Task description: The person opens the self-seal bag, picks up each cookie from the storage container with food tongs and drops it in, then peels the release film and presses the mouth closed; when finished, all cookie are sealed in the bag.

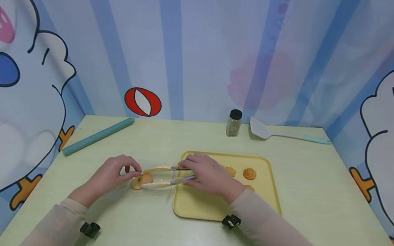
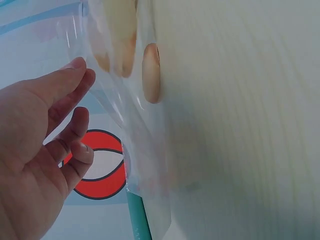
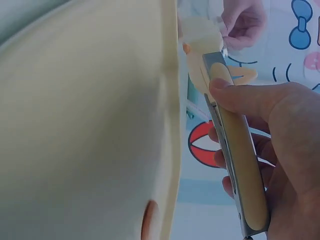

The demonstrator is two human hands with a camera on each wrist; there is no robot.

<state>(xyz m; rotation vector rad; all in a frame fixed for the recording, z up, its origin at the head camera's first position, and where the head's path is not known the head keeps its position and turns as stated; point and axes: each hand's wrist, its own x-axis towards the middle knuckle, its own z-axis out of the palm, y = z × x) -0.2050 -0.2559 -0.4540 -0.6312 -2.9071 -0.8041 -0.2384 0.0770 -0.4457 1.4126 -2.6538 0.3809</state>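
My left hand [image 1: 117, 172] pinches the edge of a clear plastic bag [image 2: 135, 120] between thumb and forefinger, the other fingers loosely bent. One round cookie [image 2: 151, 72] lies low in the bag. My right hand [image 1: 210, 177] grips a pair of tongs [image 3: 237, 150] by its handle, the thumb along the near arm. The tongs' cream-coloured tips [image 2: 120, 40] reach into the bag, spread to either side of another cookie [image 1: 147, 179]. Beneath my right hand is the yellow tray [image 1: 207, 210], with a swirled cookie [image 1: 250, 173] and others partly hidden by the hand.
A teal rolling pin [image 1: 99, 136] lies slantwise at the back left. At the back stand a small black-capped jar [image 1: 233, 123] and, to its right, a white spatula [image 1: 260, 128] with a pale green handle. Printed fabric walls enclose the table on three sides.
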